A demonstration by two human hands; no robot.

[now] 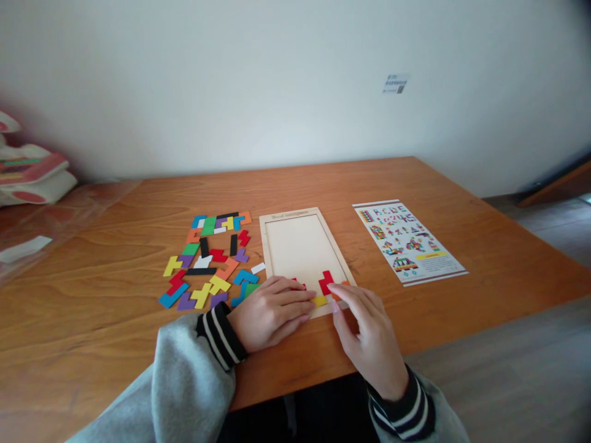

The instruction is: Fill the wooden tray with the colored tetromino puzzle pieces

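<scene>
A wooden puzzle tray (302, 237) lies in front of me, its upper part bare. Along its lower end are a red piece (325, 282), a yellow piece (319, 301) and an orange piece (337, 297). My left hand (277, 311) rests flat over the lower left corner, fingers stretched out; another red piece (298, 283) is partly hidden behind it. My right hand (367, 332) is at the lower right corner, thumb and index finger apart beside the orange piece. Whether the fingertips touch that piece I cannot tell.
Several loose coloured puzzle pieces (202, 295) are spread left of the tray. A printed pattern sheet (409, 240) lies to the right. A white and pink object (34, 172) stands at the far left. Behind the wooden table (115, 246) rises a white wall (231, 80).
</scene>
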